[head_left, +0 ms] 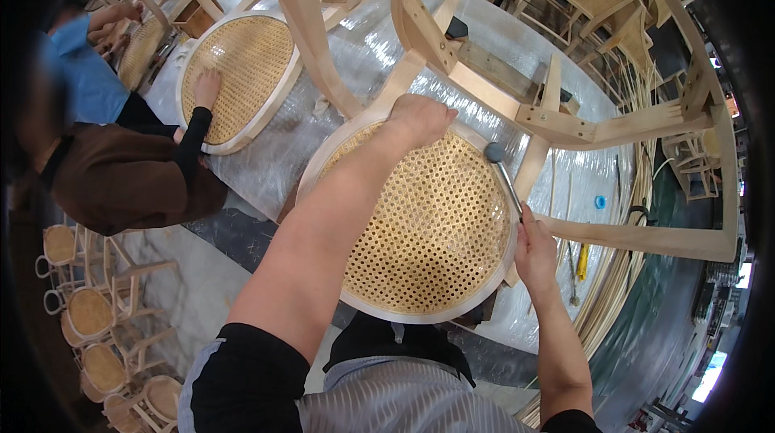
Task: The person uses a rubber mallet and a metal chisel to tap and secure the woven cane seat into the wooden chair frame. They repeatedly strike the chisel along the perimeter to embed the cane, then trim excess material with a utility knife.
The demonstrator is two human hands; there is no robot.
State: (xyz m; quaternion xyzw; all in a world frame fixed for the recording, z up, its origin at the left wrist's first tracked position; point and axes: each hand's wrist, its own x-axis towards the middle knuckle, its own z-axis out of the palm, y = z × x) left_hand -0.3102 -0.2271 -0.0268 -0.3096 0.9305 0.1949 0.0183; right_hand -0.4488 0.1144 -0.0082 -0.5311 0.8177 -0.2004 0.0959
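Note:
A round seat [420,223] of woven cane in a pale rim lies in front of me, attached to a wooden chair frame [484,94] that spreads out behind it. My left arm reaches across the cane, and my left hand [421,120] is closed at the far rim; whatever its fingers pinch is hidden. On the right side, my right hand [534,247] grips the handle of a small hammer [507,179]. The hammer's dark round head sits near the seat's right rim, apart from my left hand.
To the left, a person in brown [129,179] rests a hand on another cane seat [242,70]. Plastic film covers the table [258,179]. Cane strips [617,296], a yellow-handled tool [582,262] and a blue ring [600,202] lie right. Chairs [101,364] stand lower left.

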